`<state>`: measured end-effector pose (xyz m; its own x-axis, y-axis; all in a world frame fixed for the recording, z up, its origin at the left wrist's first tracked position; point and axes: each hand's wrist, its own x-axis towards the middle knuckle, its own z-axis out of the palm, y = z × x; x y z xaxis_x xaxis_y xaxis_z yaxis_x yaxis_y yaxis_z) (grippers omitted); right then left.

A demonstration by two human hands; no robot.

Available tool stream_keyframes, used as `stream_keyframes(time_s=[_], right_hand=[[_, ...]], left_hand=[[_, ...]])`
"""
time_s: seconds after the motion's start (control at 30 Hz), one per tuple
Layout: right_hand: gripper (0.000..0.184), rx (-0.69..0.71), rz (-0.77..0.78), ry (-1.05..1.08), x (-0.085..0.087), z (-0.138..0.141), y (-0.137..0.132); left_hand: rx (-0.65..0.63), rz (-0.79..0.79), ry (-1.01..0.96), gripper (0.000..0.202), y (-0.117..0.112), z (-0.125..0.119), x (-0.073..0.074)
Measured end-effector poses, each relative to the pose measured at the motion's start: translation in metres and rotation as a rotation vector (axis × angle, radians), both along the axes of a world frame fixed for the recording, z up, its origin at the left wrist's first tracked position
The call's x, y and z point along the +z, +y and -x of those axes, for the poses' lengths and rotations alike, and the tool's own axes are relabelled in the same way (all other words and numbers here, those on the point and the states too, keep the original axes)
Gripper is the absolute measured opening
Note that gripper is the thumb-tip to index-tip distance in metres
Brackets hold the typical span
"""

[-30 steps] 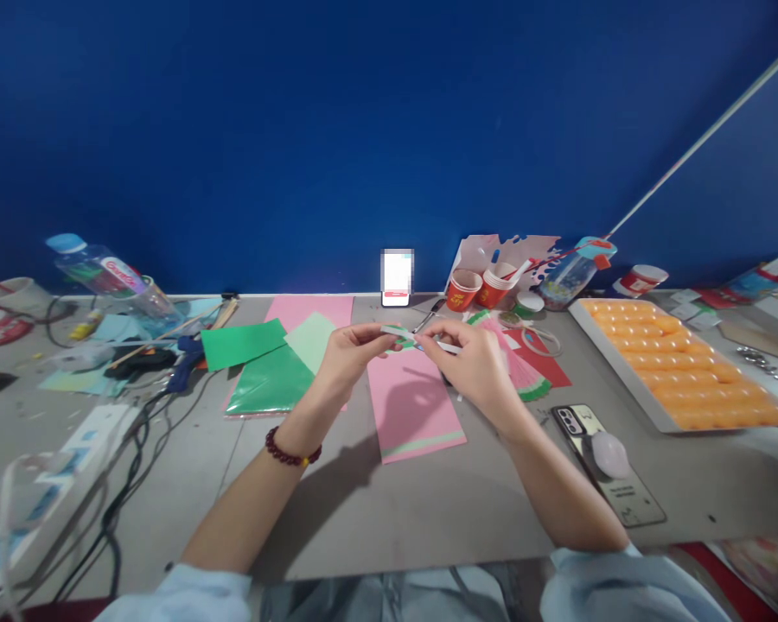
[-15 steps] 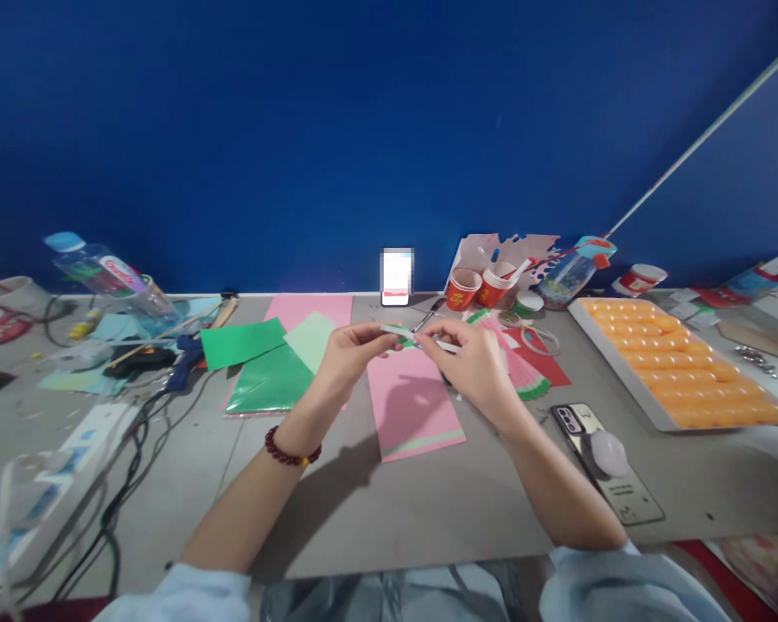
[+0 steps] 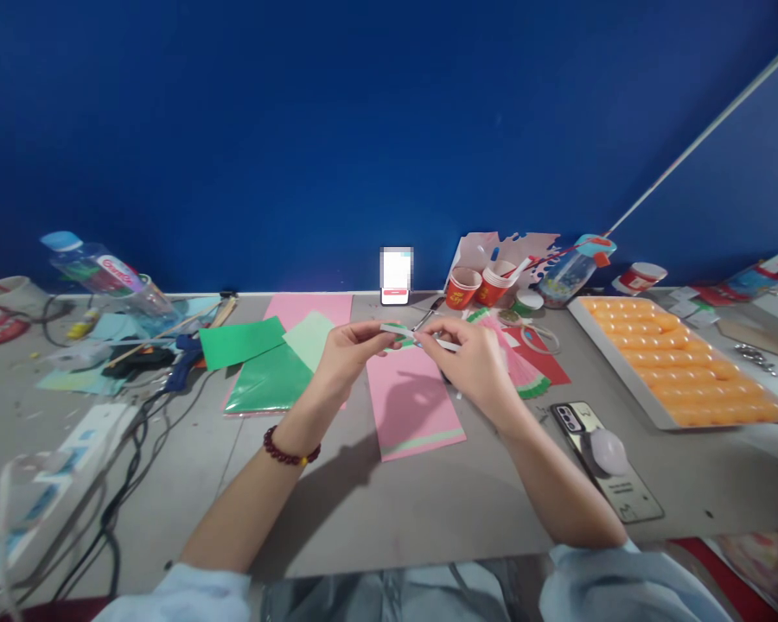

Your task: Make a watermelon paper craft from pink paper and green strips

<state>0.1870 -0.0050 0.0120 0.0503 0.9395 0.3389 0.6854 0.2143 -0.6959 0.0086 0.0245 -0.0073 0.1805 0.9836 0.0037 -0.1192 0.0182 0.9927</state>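
Both my hands are raised over the grey table [image 3: 395, 510], pinching one small folded white-and-green paper piece [image 3: 398, 332] between them. My left hand [image 3: 347, 354], with a dark red bead bracelet on its wrist, grips the piece's left end with closed fingers. My right hand [image 3: 473, 363] pinches the right end, where a thin white strip [image 3: 447, 345] sticks out. Under the hands lies a pink paper sheet [image 3: 415, 406] with a pale green lower edge. A pink pleated fan with a green rim [image 3: 525, 373] lies just right of my right hand.
Green paper sheets [image 3: 259, 363] lie left of the pink one. A phone [image 3: 606, 462] lies at the right, beyond it a tray of orange balls [image 3: 680, 363]. Red paper cups [image 3: 476, 288], a standing phone [image 3: 396, 276] and a bottle [image 3: 104, 272] line the blue wall. Cables and a power strip [image 3: 58, 471] fill the left.
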Motion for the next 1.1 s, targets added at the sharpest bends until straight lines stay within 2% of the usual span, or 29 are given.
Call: stream_keyframes(time_s=[0.67,1.1], right_hand=[[0.018,0.006,-0.003,0.013,0.0015,0.0009,-0.0005],[0.017,-0.006,0.009,0.010,0.0055,0.0012,-0.0026]], left_hand=[[-0.036,-0.009,0.020,0.015,-0.0006,0.0003,-0.0010],[-0.040,-0.007,0.041,0.015,-0.0026,0.0000,0.0044]])
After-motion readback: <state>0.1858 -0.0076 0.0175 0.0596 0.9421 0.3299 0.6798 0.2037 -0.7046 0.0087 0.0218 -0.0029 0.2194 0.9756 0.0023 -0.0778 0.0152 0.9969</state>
